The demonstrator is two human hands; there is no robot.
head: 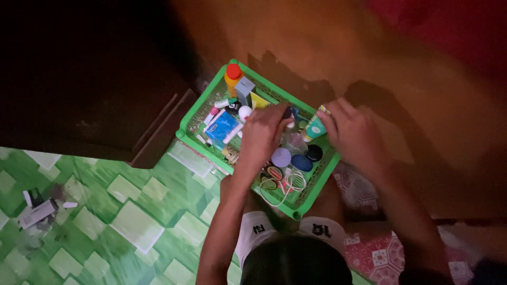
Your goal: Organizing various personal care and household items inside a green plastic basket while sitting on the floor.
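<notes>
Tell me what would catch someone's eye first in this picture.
A bright green basket packed with small toiletries sits mid-frame against the wall, an orange-capped bottle at its far corner. Both hands work over it: the left hand reaches inside, the right hand grips a pale green tube.

A green latticed plastic basket (pixel 196 113) sits on glossy patterned floor covering (pixel 132 221). Inside the basket, a smooth plastic bottle (pixel 232 79) wears an orange cap; beside the basket stands dark matt wood furniture (pixel 105 105).
</notes>
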